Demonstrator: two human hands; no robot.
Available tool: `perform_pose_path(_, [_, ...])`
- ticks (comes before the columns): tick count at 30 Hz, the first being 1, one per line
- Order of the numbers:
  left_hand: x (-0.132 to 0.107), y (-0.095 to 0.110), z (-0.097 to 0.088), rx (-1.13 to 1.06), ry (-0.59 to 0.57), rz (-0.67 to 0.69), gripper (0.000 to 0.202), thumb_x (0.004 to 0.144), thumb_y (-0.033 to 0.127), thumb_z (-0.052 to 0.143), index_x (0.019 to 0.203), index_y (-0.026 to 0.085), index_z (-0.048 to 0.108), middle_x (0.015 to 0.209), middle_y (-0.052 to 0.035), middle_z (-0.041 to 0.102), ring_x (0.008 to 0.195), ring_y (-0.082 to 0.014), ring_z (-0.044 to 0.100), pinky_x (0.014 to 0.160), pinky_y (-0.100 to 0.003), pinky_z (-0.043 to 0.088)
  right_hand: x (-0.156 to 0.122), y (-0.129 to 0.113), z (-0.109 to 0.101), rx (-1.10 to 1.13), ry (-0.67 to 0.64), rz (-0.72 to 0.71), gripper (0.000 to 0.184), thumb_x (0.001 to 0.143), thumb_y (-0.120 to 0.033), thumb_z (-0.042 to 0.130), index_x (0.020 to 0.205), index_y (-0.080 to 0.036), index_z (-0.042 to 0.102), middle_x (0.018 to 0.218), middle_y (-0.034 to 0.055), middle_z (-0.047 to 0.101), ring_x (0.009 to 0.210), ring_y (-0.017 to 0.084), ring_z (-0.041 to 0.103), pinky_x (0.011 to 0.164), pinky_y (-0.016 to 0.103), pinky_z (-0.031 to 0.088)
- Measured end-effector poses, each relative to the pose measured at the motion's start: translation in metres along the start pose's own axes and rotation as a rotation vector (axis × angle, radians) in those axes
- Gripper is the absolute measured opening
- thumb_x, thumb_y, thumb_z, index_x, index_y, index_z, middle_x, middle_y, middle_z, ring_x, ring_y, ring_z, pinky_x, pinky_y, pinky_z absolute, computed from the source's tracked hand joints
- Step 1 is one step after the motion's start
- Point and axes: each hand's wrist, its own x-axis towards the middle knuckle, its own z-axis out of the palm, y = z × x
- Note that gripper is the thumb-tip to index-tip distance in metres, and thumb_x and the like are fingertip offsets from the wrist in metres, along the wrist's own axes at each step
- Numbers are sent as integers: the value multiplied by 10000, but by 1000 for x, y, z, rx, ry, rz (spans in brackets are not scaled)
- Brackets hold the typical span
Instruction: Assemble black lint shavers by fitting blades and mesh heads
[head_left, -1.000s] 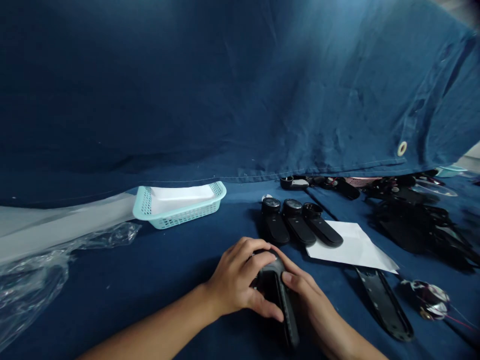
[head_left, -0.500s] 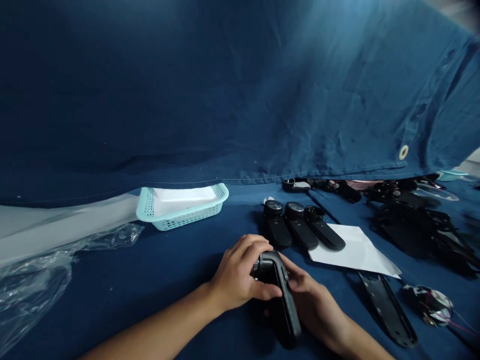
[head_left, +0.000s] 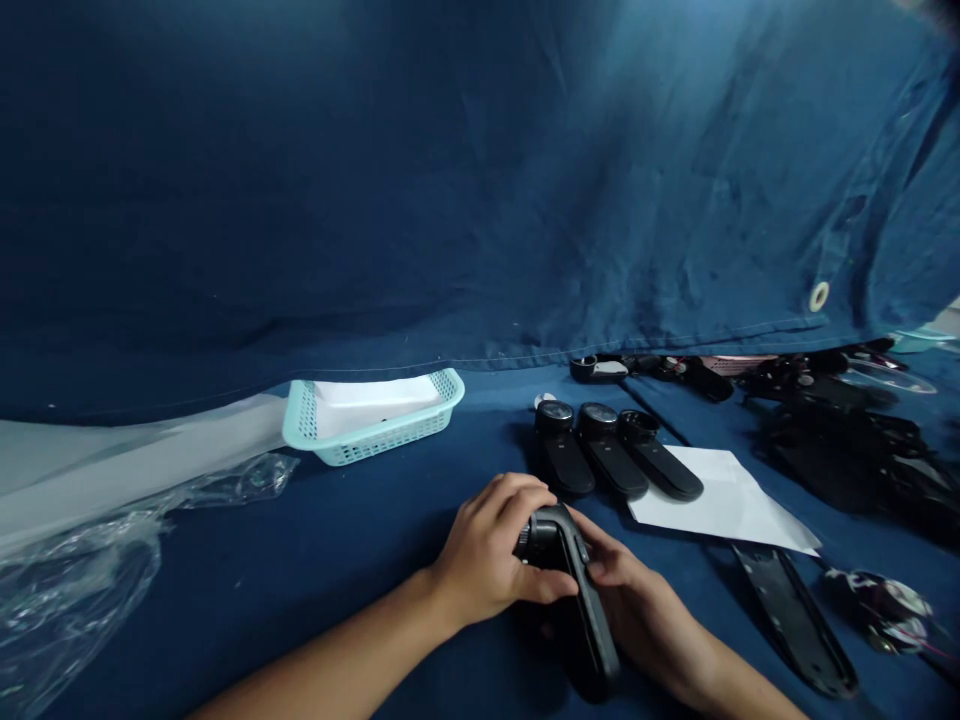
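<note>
Both hands hold one black handle-shaped device (head_left: 576,585) with a round knob at its far end, low in the middle of the view. My left hand (head_left: 491,555) is wrapped round the knob end, thumb on the side. My right hand (head_left: 637,610) grips the long body from the right and underneath. Three similar black devices (head_left: 611,458) lie side by side just beyond my hands, partly on a white sheet of paper (head_left: 720,490).
A light blue plastic basket (head_left: 375,420) holding white paper stands at the back left. Clear plastic wrap (head_left: 82,560) lies at left. A black flat shell (head_left: 795,620), a wired round part (head_left: 885,605) and a heap of black parts (head_left: 847,440) lie at right. Blue cloth (head_left: 450,180) hangs behind.
The device has been turned in my hands so its knob end now shows between my left fingers. The view has shifted slightly; both hands keep their grip.
</note>
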Motion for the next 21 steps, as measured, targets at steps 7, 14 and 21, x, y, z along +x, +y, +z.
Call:
perform_pose_path(7, [-1,0,0,15,-15,-14,685,753,798,445,1080,208,564,1042,-104,657,951,-258,661,799,-422,580,0,2,-4,-38,-37,-17,526,806,-192,495,1329,-242,518,1228,69,629,887,260,632,792,450,508])
perform_pose_path(14, [1,0,-1,12,-18,-12,681,752,791,460,1075,203,572,1032,-105,657,957,-258,662,814,-429,581,-2,3,-5,-28,-47,-22,528,809,-168,478,1331,-236,517,1207,67,634,896,239,625,807,403,491])
perform_pose_path(21, [2,1,-2,6,-29,-19,684,755,790,458,1070,194,571,1032,-117,660,950,-262,667,799,-428,584,0,1,-3,-11,-26,0,543,785,-172,494,1323,-245,524,1180,67,647,881,244,621,754,398,502])
